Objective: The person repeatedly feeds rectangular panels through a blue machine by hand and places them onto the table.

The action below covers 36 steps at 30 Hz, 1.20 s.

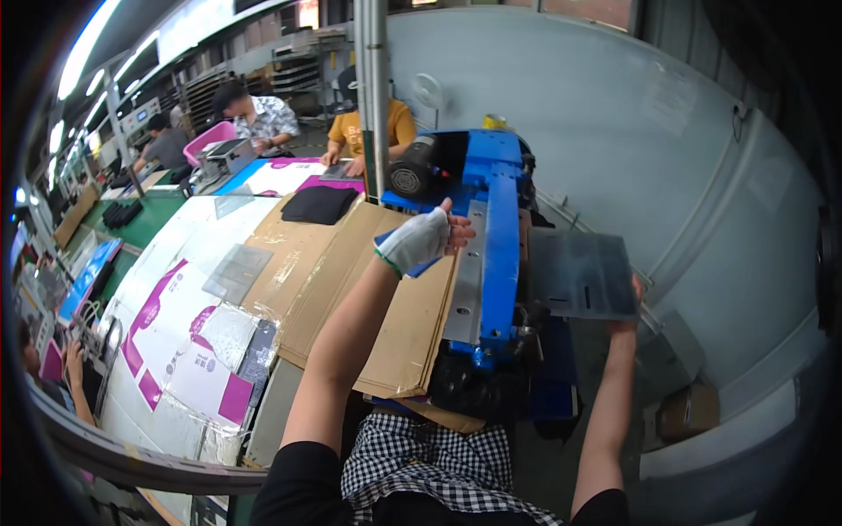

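Observation:
My left hand (427, 235) wears a white glove with bare fingertips. Its fingers stretch out over the edge of a metal bed plate (466, 272) on a blue machine (502, 237), and nothing shows in them. On the machine's right side, my right hand (626, 323) grips a translucent grey plastic sheet (581, 272) by its right edge. The sheet lies roughly flat beside the machine and has small dark slots; the fingers beneath it are mostly hidden. A piece of blue material (421, 267) shows under my left hand, its kind unclear.
Brown cardboard (342, 285) covers the bench left of the machine, bearing a black stack of flat pieces (323, 204) and a clear sheet (238, 272). A metal post (373, 96) stands beyond. Across the bench, a person in orange (399, 131) handles another sheet. A cardboard box (688, 412) sits low right.

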Available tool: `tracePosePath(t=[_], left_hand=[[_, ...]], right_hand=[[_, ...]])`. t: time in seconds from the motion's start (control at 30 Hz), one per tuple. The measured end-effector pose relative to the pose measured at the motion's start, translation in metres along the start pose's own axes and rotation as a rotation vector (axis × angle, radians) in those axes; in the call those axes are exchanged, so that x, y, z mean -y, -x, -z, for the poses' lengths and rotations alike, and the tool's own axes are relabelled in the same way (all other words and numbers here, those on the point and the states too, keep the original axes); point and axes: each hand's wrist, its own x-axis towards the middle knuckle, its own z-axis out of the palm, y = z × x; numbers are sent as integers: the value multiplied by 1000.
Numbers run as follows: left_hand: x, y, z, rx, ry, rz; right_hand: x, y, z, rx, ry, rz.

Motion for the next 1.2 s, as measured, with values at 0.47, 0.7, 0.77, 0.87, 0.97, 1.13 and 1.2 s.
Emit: tracePosePath(t=[0.47,0.7,0.77,0.87,0.97,1.13,1.2], left_hand=[[49,-6,11,-482,-319,166],[73,-2,80,-554,-108,-66],[54,21,72,-525,-50,-79],[35,49,90,-527,-92,-228],[-14,103,81,-784,-313,-338],[-101,239,88,-1666,-1114,-614],[-124,299,109,-2006,-1676,-477]], right_hand=[[-87,-17,-9,494,-93,-474],[-53,11,-33,70,243,-209],[-58,26,-81,98,314,-89],[-64,45,-145,149,378,20],[-50,62,-169,296,577,160],[-54,98,-217,456,798,335],[-61,100,-222,517,843,356]])
